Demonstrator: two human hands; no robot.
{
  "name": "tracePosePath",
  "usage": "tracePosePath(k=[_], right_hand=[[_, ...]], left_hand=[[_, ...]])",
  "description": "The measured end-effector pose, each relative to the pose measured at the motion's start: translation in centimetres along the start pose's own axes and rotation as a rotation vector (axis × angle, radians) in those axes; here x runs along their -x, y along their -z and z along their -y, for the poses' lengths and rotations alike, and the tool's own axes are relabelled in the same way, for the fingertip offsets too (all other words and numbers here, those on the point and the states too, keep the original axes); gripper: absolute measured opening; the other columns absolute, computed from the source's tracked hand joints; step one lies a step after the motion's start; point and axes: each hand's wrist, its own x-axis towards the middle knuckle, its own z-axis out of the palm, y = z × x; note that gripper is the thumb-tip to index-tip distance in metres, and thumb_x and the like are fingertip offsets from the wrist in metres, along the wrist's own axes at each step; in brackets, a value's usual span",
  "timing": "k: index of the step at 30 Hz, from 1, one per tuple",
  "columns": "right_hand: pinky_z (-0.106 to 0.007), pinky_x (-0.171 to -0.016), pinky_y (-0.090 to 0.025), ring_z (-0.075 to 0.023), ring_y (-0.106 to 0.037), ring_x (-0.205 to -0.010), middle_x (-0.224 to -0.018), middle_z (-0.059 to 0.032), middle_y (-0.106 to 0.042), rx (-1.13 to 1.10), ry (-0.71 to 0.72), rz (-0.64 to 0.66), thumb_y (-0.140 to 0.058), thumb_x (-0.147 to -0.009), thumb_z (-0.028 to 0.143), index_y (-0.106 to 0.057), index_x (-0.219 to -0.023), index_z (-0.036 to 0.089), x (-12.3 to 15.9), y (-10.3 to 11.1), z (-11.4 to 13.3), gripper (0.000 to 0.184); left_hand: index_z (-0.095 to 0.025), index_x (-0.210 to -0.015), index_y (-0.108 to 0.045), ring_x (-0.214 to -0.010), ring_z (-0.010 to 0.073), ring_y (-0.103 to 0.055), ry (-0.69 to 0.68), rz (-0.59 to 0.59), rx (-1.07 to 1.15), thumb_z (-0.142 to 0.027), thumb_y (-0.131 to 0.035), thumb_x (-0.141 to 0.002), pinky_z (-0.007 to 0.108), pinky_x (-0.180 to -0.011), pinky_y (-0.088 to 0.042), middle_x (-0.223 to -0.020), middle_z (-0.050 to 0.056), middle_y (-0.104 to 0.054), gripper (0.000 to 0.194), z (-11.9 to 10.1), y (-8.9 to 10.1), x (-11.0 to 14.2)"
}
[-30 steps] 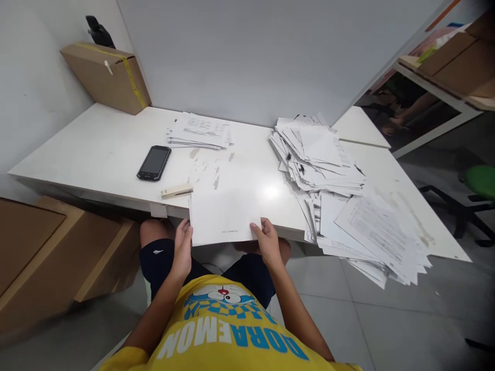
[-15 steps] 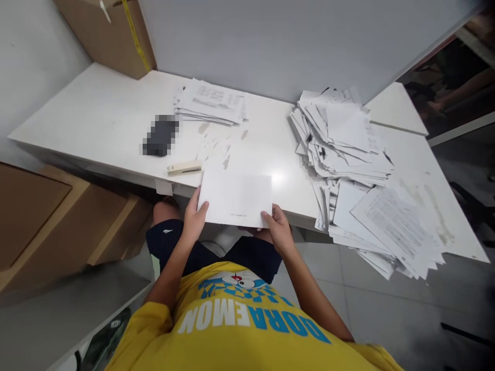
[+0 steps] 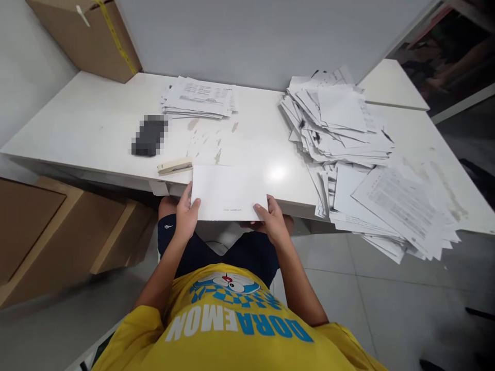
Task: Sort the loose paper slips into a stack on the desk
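- Sliding a little nearer the desk edge since half a second ago, the white sheet [image 3: 229, 191] is sitting lower between both hands, its far part lying on the white desk [image 3: 96, 123] and its near edge hanging just past the rim.
- Gripping the sheet's left near corner, the left hand [image 3: 185, 216] is pinching with the thumb on top and the fingers curled out of sight underneath.
- Holding the right near corner the same way, the right hand [image 3: 273, 222] is closing thumb-over on the paper, fingers tucked beneath; both hands are nearly closed on the single sheet, not spread.
- Waiting to the right, a large loose heap of papers [image 3: 356, 154] is spilling over the near edge of the desk, and it looks by far the bigger lot.
- Lying at the far middle, a small neater stack of printed sheets [image 3: 199, 98] is suggesting that only a minor share has been sorted so far.
- Resting just left of the held sheet, a beige stapler [image 3: 175, 166] is sitting near the edge, with a dark phone [image 3: 149, 135] beyond it and a cardboard box [image 3: 87, 36] at the far left corner.
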Motion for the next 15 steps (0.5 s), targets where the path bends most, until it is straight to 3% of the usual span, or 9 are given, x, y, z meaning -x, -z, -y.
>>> tracePosePath(k=[4, 7, 11, 15], right_hand=[[-0.031, -0.049, -0.053, -0.0175, -0.060, -0.067, -0.105, -0.0046, -0.066, 0.012, 0.057, -0.025, -0.072, -0.074, 0.045, -0.055, -0.113, 0.027, -0.3, -0.7, 0.0, 0.046], [-0.032, -0.050, -0.053, -0.0165, -0.058, -0.064, -0.103, -0.0048, -0.066, 0.025, 0.107, -0.034, -0.071, -0.074, 0.043, -0.055, -0.115, 0.026, -0.7, -1.2, 0.4, 0.047], [-0.030, -0.047, -0.051, -0.0153, -0.056, -0.063, -0.103, -0.0043, -0.066, 0.026, 0.123, -0.075, -0.071, -0.072, 0.042, -0.057, -0.115, 0.026, -1.4, -1.8, 0.3, 0.049], [-0.026, -0.042, -0.046, -0.0136, -0.055, -0.058, -0.102, -0.0041, -0.066, 0.063, 0.107, -0.117, -0.068, -0.072, 0.039, -0.056, -0.119, 0.025, -1.9, -2.7, -0.4, 0.050]], left_hand=[[-0.018, -0.149, -0.044, -0.080, 0.0191, -0.072, -0.007, -0.036, -0.080, -0.050, -0.071, -0.082, 0.029, -0.072, -0.059, -0.094, 0.008, -0.076, 0.079, 0.0, 0.4, -0.8], [-0.017, -0.147, -0.047, -0.074, 0.0156, -0.068, -0.095, -0.107, -0.238, -0.043, -0.066, -0.086, 0.026, -0.073, -0.057, -0.086, 0.004, -0.074, 0.069, -0.7, 1.1, -1.4], [-0.019, -0.143, -0.051, -0.096, 0.0195, -0.068, -0.420, -0.244, -0.515, -0.040, -0.051, -0.095, 0.033, -0.093, -0.053, -0.107, 0.009, -0.073, 0.052, -2.8, 2.5, -3.8], [-0.019, -0.134, -0.061, -0.136, 0.0298, -0.047, -0.717, -0.106, -0.809, -0.042, -0.046, -0.097, 0.045, -0.117, -0.032, -0.131, 0.013, -0.066, 0.046, -4.1, 3.9, -8.1]])
